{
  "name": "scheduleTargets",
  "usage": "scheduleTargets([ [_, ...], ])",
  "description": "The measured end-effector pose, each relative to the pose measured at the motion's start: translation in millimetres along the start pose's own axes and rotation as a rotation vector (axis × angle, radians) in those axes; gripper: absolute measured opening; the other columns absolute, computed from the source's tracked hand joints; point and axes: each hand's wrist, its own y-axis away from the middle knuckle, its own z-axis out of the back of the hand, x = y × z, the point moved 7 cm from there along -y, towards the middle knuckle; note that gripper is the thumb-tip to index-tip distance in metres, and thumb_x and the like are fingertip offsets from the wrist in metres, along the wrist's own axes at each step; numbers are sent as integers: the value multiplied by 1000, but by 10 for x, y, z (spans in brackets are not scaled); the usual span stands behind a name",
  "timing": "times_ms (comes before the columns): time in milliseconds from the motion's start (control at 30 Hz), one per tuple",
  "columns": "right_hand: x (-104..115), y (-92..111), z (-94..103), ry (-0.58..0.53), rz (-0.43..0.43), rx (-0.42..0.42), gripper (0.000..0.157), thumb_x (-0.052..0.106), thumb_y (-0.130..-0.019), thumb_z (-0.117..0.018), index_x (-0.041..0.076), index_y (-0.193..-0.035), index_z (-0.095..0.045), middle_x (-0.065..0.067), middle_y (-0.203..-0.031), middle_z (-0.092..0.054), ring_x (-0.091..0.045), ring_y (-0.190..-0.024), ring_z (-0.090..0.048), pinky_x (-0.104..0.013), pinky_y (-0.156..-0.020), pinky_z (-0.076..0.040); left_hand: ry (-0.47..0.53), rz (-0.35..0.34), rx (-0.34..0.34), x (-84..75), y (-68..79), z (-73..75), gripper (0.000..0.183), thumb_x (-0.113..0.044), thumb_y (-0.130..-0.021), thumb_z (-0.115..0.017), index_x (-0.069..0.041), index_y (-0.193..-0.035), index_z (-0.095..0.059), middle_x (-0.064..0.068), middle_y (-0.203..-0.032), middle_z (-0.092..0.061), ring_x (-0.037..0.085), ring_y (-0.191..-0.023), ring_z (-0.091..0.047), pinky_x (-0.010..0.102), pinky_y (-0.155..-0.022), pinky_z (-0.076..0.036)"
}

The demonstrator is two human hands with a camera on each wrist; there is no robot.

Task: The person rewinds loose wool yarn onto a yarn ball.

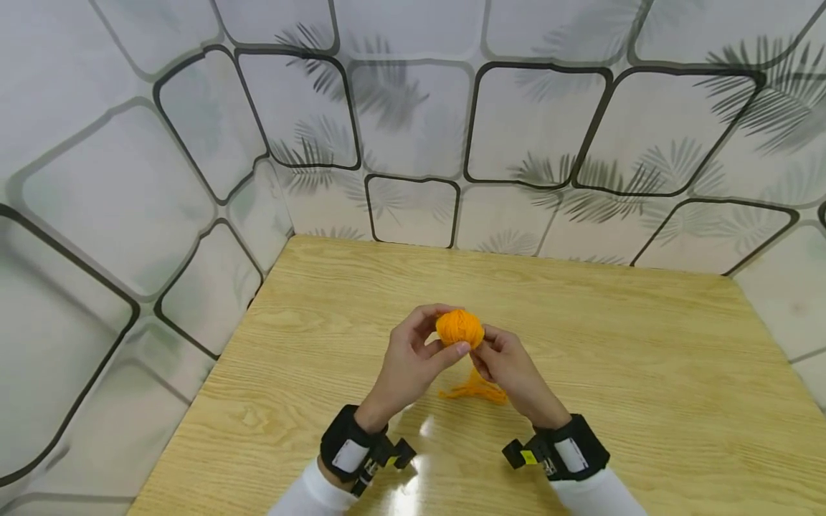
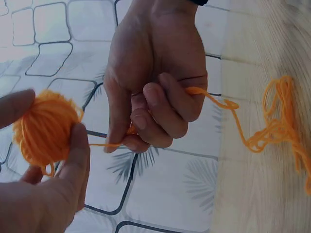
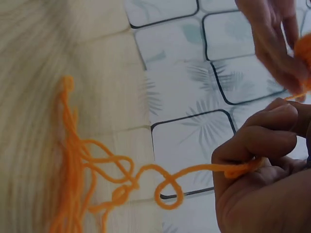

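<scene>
An orange ball of yarn (image 1: 460, 327) is held up above the table, gripped between the thumb and fingers of my left hand (image 1: 408, 358). Close beside it on the right, my right hand (image 1: 516, 369) pinches the yarn strand (image 2: 104, 144) between thumb and forefinger. The other fingers of that hand curl round the same strand. In the left wrist view the strand runs taut from ball to pinch. From the right hand a looped tail of yarn (image 3: 194, 168) trails down to a loose heap of orange yarn (image 1: 476, 388) on the table.
The wooden table (image 1: 310, 301) has a light wood grain and reflects light near its front. Behind and to the left stands a pale wall covering (image 1: 413, 115) with dark outlines and leaf patterns. Both wrists wear black camera straps (image 1: 576, 448).
</scene>
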Motion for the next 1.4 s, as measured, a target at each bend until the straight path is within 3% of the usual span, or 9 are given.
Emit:
scheduleTargets([
  [133, -4, 106, -142, 42, 10, 68, 44, 42, -94, -46, -1, -94, -51, -11, -69, -41, -15, -52, -34, -23, -44, -25, -82, 50, -111, 67, -28, 89, 43, -9, -83, -65, -3, -122, -49, 12, -120, -51, 27, -105, -51, 39, -83, -49],
  [233, 38, 180, -195, 81, 29, 98, 44, 43, -95, -44, 0, -90, -50, -11, -68, -42, -15, -51, -34, -24, -43, -27, -138, 97, -142, 60, -27, 112, 43, -10, -84, -65, -2, -122, -48, 12, -120, -51, 28, -102, -52, 37, -78, -50],
  [400, 114, 284, -195, 127, 57, 118, 41, 43, -95, -44, 3, -93, -53, -14, -69, -46, -17, -51, -37, -26, -44, -34, -189, 161, -127, 61, -18, 109, 43, -9, -84, -65, 0, -122, -46, 13, -120, -49, 30, -97, -55, 35, -72, -52],
  [733, 250, 394, -84, 173, 69, 86, 39, 42, -95, -45, 4, -94, -55, -16, -72, -48, -15, -51, -35, -28, -43, -33, -286, 131, -106, 114, -17, 130, 41, -5, -83, -64, -6, -123, -53, 16, -120, -44, 30, -102, -50, 31, -76, -51],
  [867, 317, 423, -29, 176, 93, 77, 37, 40, -95, -47, 4, -93, -56, -15, -68, -44, -16, -51, -34, -28, -43, -31, -336, 117, -97, 92, -17, 151, 41, -3, -85, -62, -4, -125, -54, 19, -118, -44, 32, -106, -49, 32, -81, -49],
  [967, 362, 435, 34, 168, 101, 55, 36, 39, -94, -48, 4, -92, -56, -14, -66, -42, -17, -52, -33, -28, -45, -32, -382, 151, -92, 94, -15, 171, 42, -3, -85, -61, -3, -126, -53, 20, -118, -43, 33, -107, -48, 32, -83, -48],
  [1200, 514, 409, 206, 87, 132, -30, 36, 38, -93, -51, 2, -88, -52, -13, -66, -36, -20, -52, -28, -29, -45, -26, -367, 285, 36, 374, 4, 161, 45, -11, -82, -67, -8, -125, -53, 16, -122, -43, 29, -107, -48, 28, -79, -49],
  [1400, 655, 329, 355, 35, 200, -126, 36, 35, -92, -53, 0, -89, -51, -11, -68, -39, -20, -52, -28, -30, -44, -23, -386, 310, 161, 522, 67, 109, 37, -26, -82, -69, -22, -118, -60, 5, -117, -48, 21, -100, -53, 28, -73, -51],
])
